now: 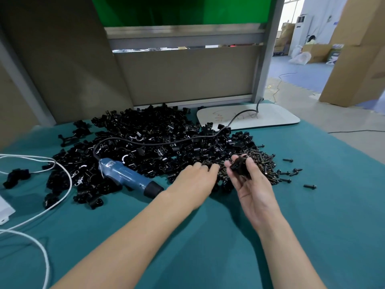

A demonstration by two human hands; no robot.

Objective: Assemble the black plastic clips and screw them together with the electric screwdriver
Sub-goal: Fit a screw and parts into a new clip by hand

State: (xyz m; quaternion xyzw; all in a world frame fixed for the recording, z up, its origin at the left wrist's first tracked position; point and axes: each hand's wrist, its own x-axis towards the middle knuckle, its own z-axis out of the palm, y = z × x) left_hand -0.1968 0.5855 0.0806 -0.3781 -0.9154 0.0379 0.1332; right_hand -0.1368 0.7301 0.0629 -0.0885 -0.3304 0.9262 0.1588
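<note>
teal cloth, black clips, grey partition, cardboard boxes

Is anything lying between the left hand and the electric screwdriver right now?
Nothing visible does. The electric screwdriver lies on the clip pile just left of the left hand, its black nose close to that wrist.

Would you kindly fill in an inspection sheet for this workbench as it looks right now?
Surface: teal cloth over the table.
Job's things: clip pile; screw pile; blue screwdriver lying by the clips, unheld.
Clutter: white board at the back; stray screws at right.
Hands: left hand palm down, fingers on the screw pile; right hand grips a clip.
Cables: black cord across the clip pile; white cable at left.
Surroundings: grey partition behind; cardboard boxes at right.
</note>
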